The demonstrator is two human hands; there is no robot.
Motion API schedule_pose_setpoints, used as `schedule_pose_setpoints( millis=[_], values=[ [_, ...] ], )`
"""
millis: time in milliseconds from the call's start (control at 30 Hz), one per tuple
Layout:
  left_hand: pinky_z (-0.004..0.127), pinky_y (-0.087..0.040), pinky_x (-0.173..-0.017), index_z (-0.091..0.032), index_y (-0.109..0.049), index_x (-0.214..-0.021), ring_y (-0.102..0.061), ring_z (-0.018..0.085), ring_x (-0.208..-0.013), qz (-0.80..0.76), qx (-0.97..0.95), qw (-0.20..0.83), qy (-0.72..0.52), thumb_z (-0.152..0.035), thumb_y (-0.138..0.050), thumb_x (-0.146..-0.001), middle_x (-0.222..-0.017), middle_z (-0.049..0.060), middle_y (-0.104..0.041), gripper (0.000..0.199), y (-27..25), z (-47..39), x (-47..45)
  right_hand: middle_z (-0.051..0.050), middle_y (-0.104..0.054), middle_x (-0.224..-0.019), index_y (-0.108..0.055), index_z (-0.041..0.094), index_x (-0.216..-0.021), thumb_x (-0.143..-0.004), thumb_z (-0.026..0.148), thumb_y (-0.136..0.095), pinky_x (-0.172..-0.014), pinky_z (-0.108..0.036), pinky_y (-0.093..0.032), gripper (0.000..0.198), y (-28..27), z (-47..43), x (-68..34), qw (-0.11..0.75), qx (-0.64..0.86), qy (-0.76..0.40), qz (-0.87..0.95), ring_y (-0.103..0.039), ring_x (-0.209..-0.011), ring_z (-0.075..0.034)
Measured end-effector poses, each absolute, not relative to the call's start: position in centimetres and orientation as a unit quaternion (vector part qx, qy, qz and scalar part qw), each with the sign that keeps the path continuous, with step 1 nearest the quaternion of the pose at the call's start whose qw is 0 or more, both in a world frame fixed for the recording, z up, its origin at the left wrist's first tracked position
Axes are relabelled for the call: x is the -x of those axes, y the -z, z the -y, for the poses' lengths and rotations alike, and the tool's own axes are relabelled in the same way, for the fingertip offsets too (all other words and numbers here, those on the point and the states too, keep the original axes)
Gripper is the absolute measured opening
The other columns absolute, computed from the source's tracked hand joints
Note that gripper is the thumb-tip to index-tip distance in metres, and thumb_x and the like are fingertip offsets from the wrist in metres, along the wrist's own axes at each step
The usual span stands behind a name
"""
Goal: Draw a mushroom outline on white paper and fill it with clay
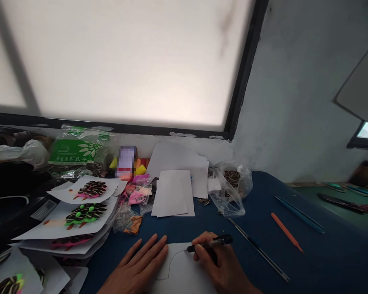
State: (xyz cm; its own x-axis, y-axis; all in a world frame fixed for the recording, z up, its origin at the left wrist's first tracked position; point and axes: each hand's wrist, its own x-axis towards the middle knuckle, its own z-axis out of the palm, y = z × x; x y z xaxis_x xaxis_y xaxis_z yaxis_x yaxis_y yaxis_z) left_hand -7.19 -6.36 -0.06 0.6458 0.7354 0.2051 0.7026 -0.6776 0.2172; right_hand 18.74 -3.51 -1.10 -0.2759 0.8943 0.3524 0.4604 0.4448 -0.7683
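A white sheet of paper (184,277) lies on the blue tabletop at the bottom middle, with a thin curved line drawn on it. My right hand (217,261) grips a black pen (213,243), its tip touching the sheet near the end of that line. Flat on the paper's left edge rests my left hand (144,263), fingers stretched out and holding nothing. Beyond both hands is a small stack of blank white paper (173,194).
To the left are piled cards with sunflower-seed hedgehogs (86,214) and a green seed packet (75,149). Bags of coloured clay (139,194) sit mid-table. At right lie a bag of seeds (233,181), a silver-and-black pen (259,249), an orange tool (286,232) and a blue tool (300,214).
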Motion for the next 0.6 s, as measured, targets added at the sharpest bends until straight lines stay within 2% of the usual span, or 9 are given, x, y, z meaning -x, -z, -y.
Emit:
schedule_pose_setpoints(
  millis=[200, 600],
  values=[
    [0.043, -0.040, -0.112, -0.043, -0.002, -0.153, -0.040, 0.031, -0.140, -0.396, -0.905, 0.064, -0.142, -0.058, -0.058, -0.096, -0.157, -0.003, -0.026, 0.081, 0.1, 6.3, 7.2, -0.004, -0.063, -0.073, -0.065, 0.020, -0.090, -0.100, 0.047, -0.042, -0.059, -0.028, -0.044, 0.037, 0.9, 3.7, -19.0, 0.396, 0.453, -0.269, 0.752, -0.060, -0.064, -0.018],
    [0.047, -0.039, -0.112, -0.044, 0.000, -0.153, -0.038, 0.033, -0.140, -0.401, -0.904, 0.071, -0.130, -0.058, -0.058, -0.096, -0.157, -0.003, -0.022, 0.082, 0.2, 6.3, 7.2, -0.003, -0.061, -0.073, -0.064, 0.021, -0.087, -0.099, 0.041, -0.044, -0.056, -0.026, -0.041, 0.031, -0.2, 4.3, -19.4, 0.384, 0.473, -0.270, 0.745, -0.056, -0.062, -0.017]
  ],
)
